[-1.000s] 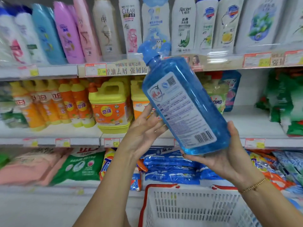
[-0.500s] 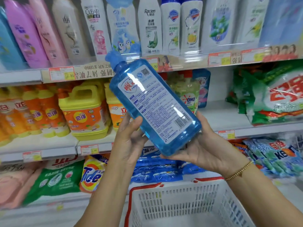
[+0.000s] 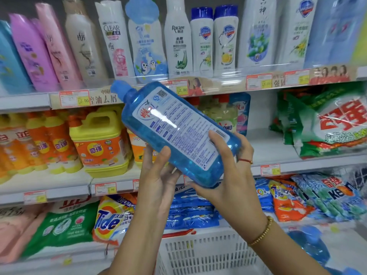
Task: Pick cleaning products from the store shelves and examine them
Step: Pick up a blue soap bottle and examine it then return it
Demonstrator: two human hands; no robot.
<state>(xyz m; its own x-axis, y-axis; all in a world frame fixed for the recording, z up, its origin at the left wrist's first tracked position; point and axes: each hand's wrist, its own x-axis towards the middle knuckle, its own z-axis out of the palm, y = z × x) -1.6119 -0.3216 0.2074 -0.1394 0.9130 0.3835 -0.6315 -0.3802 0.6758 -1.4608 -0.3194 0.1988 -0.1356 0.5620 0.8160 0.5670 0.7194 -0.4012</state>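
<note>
— Now, item one?
— Blue bottle (image 3: 178, 135): clear plastic, blue liquid, blue cap (image 3: 119, 88). It is held in the air in front of the middle shelf (image 3: 278, 143), tilted, cap up to the left and base down to the right. The white back label (image 3: 174, 130) faces the camera; the small print is not legible.

— Held how?
— Right hand (image 3: 228, 175): fingers curled round the base end, thumb laid on the label's lower corner. Left hand (image 3: 156, 175): fingers nearly straight behind the bottle's lower side, thumb tip against its edge.

— Worn items?
— Both on the right arm: red thread (image 3: 245, 160) on one finger, gold bead bracelet (image 3: 262, 231) on the wrist.

— Surroundings?
— Below the hands: white plastic basket (image 3: 208, 253) with red trim.
Middle shelf: yellow jug (image 3: 101, 143) with orange label, orange-and-yellow bottles (image 3: 39, 143) to its left, green-and-white detergent bags (image 3: 327, 124) at right.
Top shelf (image 3: 23, 102): a row of upright shampoo bottles (image 3: 178, 36).
Bottom shelf (image 3: 39, 262): Tide bag (image 3: 111, 221) and blue packs (image 3: 190, 211).
Shelf edges: price tags (image 3: 73, 99).
</note>
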